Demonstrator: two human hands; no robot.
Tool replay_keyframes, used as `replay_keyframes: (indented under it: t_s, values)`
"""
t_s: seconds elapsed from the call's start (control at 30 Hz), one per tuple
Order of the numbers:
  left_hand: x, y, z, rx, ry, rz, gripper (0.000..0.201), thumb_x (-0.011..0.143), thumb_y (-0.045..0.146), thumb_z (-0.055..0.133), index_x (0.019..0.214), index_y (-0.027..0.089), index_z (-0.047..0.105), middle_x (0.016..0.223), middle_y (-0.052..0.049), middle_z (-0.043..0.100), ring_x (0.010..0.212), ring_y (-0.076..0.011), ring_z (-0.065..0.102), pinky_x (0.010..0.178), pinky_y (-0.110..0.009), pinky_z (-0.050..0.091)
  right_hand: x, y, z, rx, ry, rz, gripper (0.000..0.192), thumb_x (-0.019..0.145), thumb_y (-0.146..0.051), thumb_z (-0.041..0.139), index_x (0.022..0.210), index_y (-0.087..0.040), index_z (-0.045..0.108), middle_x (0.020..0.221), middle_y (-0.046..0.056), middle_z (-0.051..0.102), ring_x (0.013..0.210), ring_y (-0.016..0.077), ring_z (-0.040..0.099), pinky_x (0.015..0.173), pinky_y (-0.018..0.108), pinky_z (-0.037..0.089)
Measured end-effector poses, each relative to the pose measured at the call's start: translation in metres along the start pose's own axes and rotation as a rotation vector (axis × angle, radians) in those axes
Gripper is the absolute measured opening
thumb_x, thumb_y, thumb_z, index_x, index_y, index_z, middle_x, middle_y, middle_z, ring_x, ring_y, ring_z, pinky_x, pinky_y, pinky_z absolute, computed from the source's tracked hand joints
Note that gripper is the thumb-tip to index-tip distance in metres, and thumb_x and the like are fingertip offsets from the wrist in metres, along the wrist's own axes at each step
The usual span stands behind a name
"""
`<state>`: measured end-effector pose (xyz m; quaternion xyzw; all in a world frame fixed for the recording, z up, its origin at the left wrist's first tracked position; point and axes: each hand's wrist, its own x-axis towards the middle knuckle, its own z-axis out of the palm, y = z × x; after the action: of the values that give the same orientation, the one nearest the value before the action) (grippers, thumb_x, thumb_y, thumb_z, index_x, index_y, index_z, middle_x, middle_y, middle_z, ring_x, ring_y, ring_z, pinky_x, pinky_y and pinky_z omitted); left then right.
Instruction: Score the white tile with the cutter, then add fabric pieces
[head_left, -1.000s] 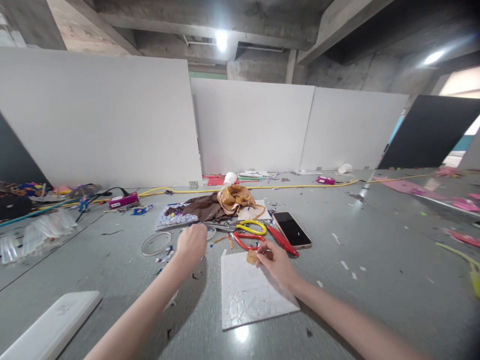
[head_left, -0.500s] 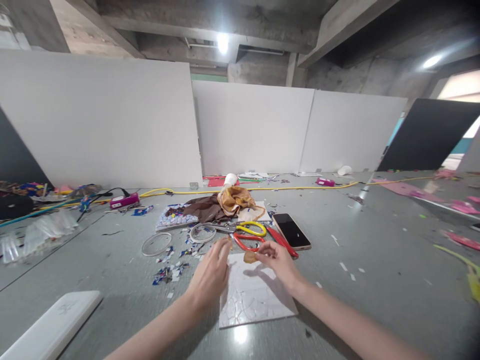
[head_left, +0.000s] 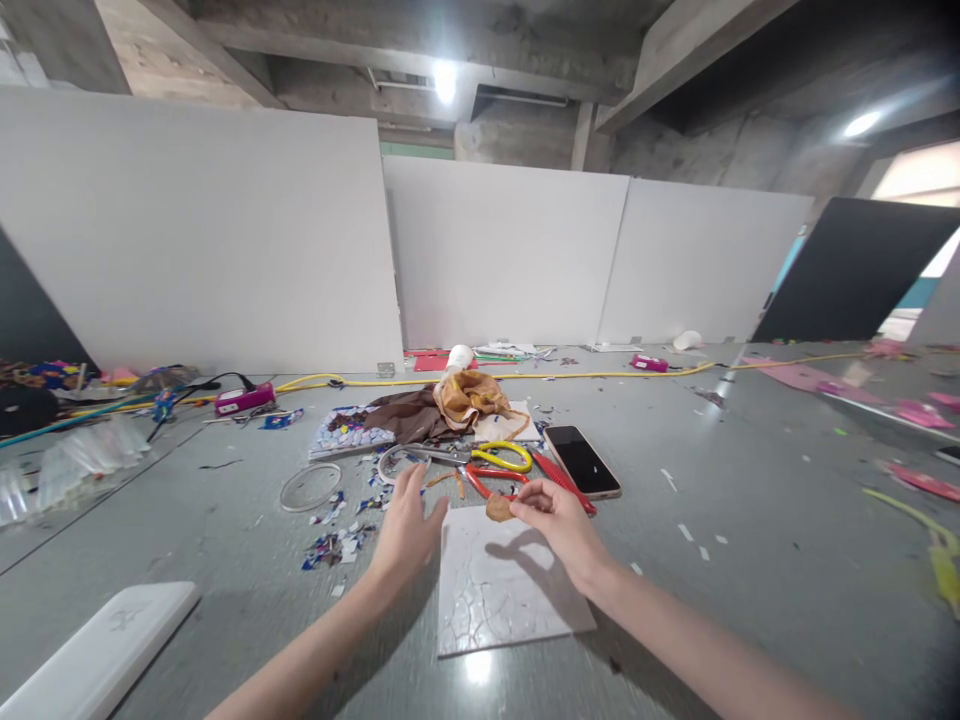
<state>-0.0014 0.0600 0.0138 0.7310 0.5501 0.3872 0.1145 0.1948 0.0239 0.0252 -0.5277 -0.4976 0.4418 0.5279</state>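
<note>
We count two bare hands over the grey bench: our right hand has its fingers pinched shut on one small, rough tan fragment, held just above the far edge of the single white square tile with a crackled mosaic surface; our left hand hovers flat at the tile's left edge, fingers spread open and holding nothing. Beyond them lie two pairs of scissors, one with yellow handles and one with red handles, one black smartphone to the right, two thin metal rings to the left, one crumpled brown and tan cloth and one scatter of small blue and white shards. Half a second ago the left hand sat further right, overlapping the tile; it has since slid left and slightly far, while the right hand has kept its pinch on the fragment in nearly the same place.
</note>
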Motion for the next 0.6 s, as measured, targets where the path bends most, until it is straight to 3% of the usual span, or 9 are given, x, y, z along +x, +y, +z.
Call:
replay_keyframes:
  t_s: [0.1, 0.17, 0.3, 0.6]
  values:
    - [-0.008, 0.000, -0.004, 0.012, -0.003, 0.087, 0.029, 0.082, 0.018, 0.045, 0.111, 0.017, 0.050, 0.132, -0.013, 0.037, 0.124, -0.0274, 0.035, 0.102, -0.047, 0.030, -0.003, 0.002, 0.000, -0.063, 0.034, -0.003, 0.015, 0.063, -0.028, 0.065, 0.071, -0.019, 0.056, 0.070, 0.001, 0.062, 0.072, 0.0183, 0.059, 0.065, 0.028, 0.044]
    - [-0.020, 0.007, -0.003, 0.032, -0.065, 0.240, 0.026, 0.083, 0.018, 0.043, 0.109, 0.020, 0.050, 0.127, -0.011, 0.041, 0.119, -0.0261, 0.042, 0.098, -0.046, 0.036, -0.006, 0.006, 0.001, -0.096, 0.025, 0.005, 0.012, 0.063, -0.025, 0.064, 0.069, -0.019, 0.056, 0.069, 0.000, 0.062, 0.072, 0.0183, 0.060, 0.065, 0.028, 0.044]
    - [-0.045, 0.020, 0.005, 0.054, -0.129, 0.366, 0.029, 0.082, 0.018, 0.043, 0.111, 0.018, 0.045, 0.117, -0.014, 0.045, 0.105, -0.0255, 0.051, 0.087, -0.042, 0.046, -0.012, 0.016, 0.004, -0.183, -0.004, 0.002, 0.008, 0.062, -0.019, 0.064, 0.065, -0.019, 0.057, 0.068, 0.000, 0.062, 0.069, 0.0181, 0.061, 0.065, 0.028, 0.045]
    - [-0.050, 0.020, 0.008, 0.064, -0.236, 0.391, 0.035, 0.078, 0.019, 0.049, 0.112, 0.019, 0.042, 0.113, -0.012, 0.048, 0.104, -0.0269, 0.052, 0.086, -0.043, 0.047, -0.017, 0.026, 0.008, -0.407, 0.158, -0.141, 0.008, 0.063, -0.013, 0.061, 0.063, -0.019, 0.056, 0.072, 0.001, 0.057, 0.065, 0.0172, 0.061, 0.067, 0.030, 0.047]
